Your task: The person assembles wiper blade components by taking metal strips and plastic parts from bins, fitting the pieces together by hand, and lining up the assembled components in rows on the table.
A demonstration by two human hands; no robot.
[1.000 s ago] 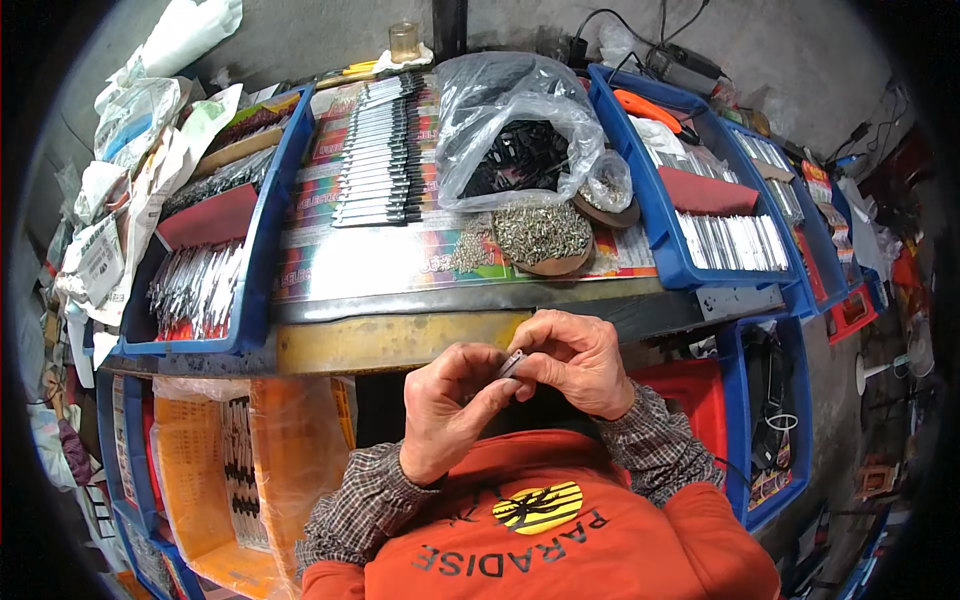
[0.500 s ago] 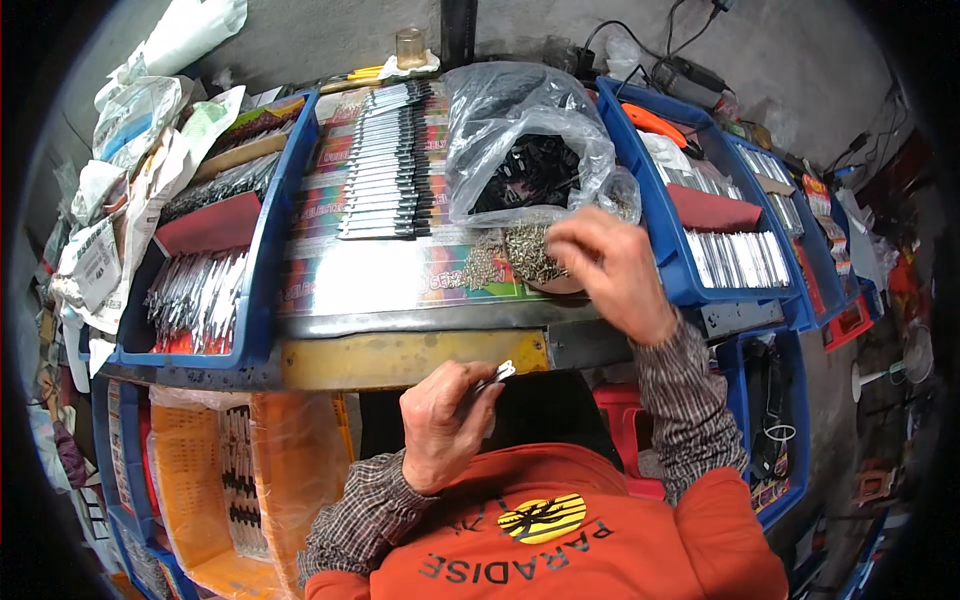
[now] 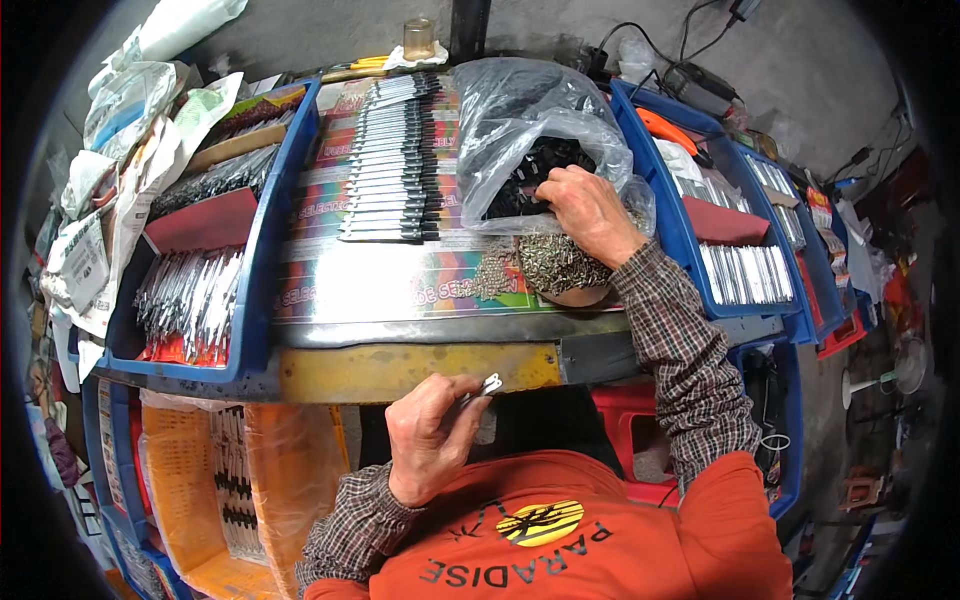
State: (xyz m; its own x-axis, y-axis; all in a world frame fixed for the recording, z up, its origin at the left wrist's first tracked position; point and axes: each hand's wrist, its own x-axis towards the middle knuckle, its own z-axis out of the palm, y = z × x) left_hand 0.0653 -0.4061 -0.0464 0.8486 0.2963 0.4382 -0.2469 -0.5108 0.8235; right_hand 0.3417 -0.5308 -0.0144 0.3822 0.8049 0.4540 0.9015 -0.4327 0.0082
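Observation:
My left hand (image 3: 432,430) is closed in front of the table edge, pinching a slim metal piece (image 3: 491,384). Only its pale looped end shows past the fingers; the rest is hidden in the hand. My right hand (image 3: 595,212) reaches over the mouth of a clear plastic bag (image 3: 520,95). Its fingers are bent together at the small black parts (image 3: 518,192) inside, and what they pinch, if anything, is hidden. Just below that wrist lies a heap of small brass-coloured pins (image 3: 562,262) in a round shallow dish. Left of the bag, slim metal pieces with dark ends (image 3: 390,165) lie in a stacked row.
Blue bins of metal pieces stand at the left (image 3: 262,290) and right (image 3: 655,180) of the table. An orange-handled tool (image 3: 665,130) rests in the right one. Under the table sits an orange crate (image 3: 290,480) and a red stool (image 3: 625,425). A glass (image 3: 419,40) stands behind.
My right hand has moved up and left from above the brass-coloured pins to the black parts in the bag. My left hand keeps hold of the metal piece, slightly lower.

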